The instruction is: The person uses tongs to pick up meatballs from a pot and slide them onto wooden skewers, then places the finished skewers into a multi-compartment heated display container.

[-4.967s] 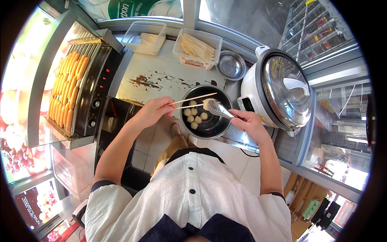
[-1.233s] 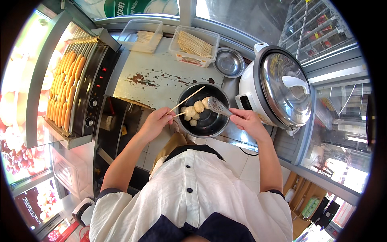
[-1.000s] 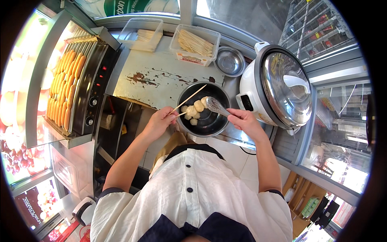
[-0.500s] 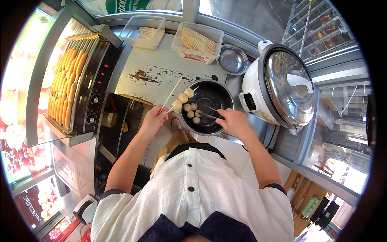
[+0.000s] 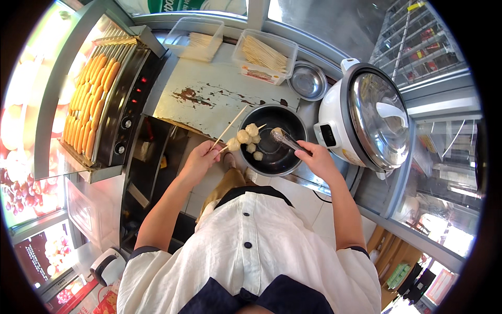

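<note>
My left hand (image 5: 203,159) is closed on two thin wooden skewers. One carries three pale round balls (image 5: 243,136) and reaches over the left rim of a black-lined bowl (image 5: 277,163); the other skewer (image 5: 231,124) is bare and points up and to the right. Closed around the dark handle of metal tongs (image 5: 286,139), my right hand (image 5: 320,161) is at the bowl's right side. The tongs' tips are over the bowl, and something tan and rounded shows at them, too small to tell apart. A few loose pale balls (image 5: 258,155) lie in the bowl, partly behind the skewered ones.
Clear plastic boxes of skewers (image 5: 264,55) stand along the back of the worn counter (image 5: 209,78), beside a steel bowl (image 5: 307,81). A white cooker (image 5: 334,112) with a shiny lid is at the right. Sausages lie on a roller grill (image 5: 130,99) at the left.
The tongs have moved from beside the loose balls at the bowl's left toward its upper middle. My right hand has shifted right and slightly down, while the skewered balls hang a little lower.
</note>
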Demonstrator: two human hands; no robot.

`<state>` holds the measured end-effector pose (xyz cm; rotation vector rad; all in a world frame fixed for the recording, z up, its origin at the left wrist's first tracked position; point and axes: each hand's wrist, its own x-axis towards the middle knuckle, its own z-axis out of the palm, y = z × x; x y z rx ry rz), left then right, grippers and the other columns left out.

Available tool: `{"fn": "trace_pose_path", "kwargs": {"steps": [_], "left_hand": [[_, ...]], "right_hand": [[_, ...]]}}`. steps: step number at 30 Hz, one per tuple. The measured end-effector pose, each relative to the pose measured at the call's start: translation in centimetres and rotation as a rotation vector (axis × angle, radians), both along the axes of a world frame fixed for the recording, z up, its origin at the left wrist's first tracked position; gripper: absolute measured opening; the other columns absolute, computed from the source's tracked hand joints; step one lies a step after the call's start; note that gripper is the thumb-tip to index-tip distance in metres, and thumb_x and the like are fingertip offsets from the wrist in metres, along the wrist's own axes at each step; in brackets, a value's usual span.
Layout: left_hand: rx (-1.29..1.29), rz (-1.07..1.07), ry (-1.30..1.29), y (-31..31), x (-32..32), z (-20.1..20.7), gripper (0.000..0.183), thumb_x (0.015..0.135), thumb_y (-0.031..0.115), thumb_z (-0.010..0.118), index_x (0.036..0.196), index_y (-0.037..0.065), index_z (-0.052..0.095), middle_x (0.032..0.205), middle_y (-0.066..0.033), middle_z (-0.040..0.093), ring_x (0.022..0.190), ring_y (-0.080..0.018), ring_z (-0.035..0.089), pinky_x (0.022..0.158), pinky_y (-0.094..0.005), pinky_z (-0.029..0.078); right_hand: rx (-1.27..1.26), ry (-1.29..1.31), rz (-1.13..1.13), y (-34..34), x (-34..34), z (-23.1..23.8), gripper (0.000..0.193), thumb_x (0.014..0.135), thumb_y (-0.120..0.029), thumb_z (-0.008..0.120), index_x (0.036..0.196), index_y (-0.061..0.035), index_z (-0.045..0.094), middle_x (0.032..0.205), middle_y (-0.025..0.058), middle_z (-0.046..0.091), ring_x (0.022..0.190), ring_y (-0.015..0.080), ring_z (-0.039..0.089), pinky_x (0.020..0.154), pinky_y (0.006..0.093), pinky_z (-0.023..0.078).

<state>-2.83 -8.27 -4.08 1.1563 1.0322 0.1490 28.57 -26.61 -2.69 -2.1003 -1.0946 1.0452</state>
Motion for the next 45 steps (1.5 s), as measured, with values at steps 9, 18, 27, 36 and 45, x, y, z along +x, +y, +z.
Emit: {"fn": "trace_pose_path", "kwargs": {"steps": [9, 18, 27, 36, 45], "left_hand": [[-0.03, -0.029, -0.025, -0.1, 0.8, -1.3, 0.011, 0.101, 0.011, 0.049, 0.105, 0.008, 0.06, 0.081, 0.0037, 0.054, 0.07, -0.0036, 0.042, 0.062, -0.0184, 0.034], [-0.018, -0.014, -0.025, -0.6, 0.1, -1.4, 0.011, 0.101, 0.012, 0.05, 0.104, 0.009, 0.06, 0.081, 0.0047, 0.054, 0.069, -0.0031, 0.041, 0.062, -0.0183, 0.033], [0.007, -0.06, -0.061, -0.2, -0.4, -0.2, 0.01, 0.1, 0.01, 0.05, 0.102, 0.009, 0.06, 0.082, 0.0045, 0.055, 0.07, -0.0037, 0.041, 0.062, -0.0182, 0.033], [0.039, -0.145, -0.071, 0.6, 0.3, 2.3, 0.011, 0.098, 0.008, 0.05, 0.102, 0.007, 0.06, 0.083, 0.0034, 0.055, 0.074, -0.0043, 0.044, 0.065, -0.0191, 0.036], [0.082, -0.234, -0.043, 1.1, 1.0, 2.1, 0.013, 0.1, 0.01, 0.05, 0.104, 0.005, 0.061, 0.084, 0.0024, 0.056, 0.077, -0.0057, 0.047, 0.069, -0.0216, 0.039]], "right_hand": [[-0.171, -0.702, 0.34, 2.1, -2.8, -3.4, 0.028, 0.09, -0.03, 0.067, 0.1, -0.0047, 0.063, 0.09, 0.0143, 0.066, 0.081, 0.033, 0.068, 0.07, 0.0433, 0.055], [-0.166, -0.641, 0.288, 1.3, -2.4, -2.2, 0.025, 0.091, -0.028, 0.065, 0.095, -0.0042, 0.061, 0.087, 0.0133, 0.067, 0.084, 0.0351, 0.067, 0.071, 0.0459, 0.053], [-0.017, 0.61, -0.272, -1.0, 0.3, 1.5, 0.041, 0.096, -0.02, 0.064, 0.134, -0.0032, 0.059, 0.079, -0.0054, 0.055, 0.061, 0.0024, 0.042, 0.054, 0.0194, 0.035], [0.01, 0.679, -0.231, -1.3, 0.7, 4.2, 0.042, 0.097, -0.017, 0.063, 0.134, 0.0014, 0.056, 0.081, -0.0063, 0.054, 0.063, 0.0012, 0.041, 0.055, 0.015, 0.034], [0.014, 0.647, -0.101, -0.4, 0.3, 4.6, 0.042, 0.097, -0.021, 0.065, 0.133, -0.0003, 0.06, 0.08, -0.0088, 0.053, 0.065, 0.001, 0.04, 0.057, 0.017, 0.035]]}}
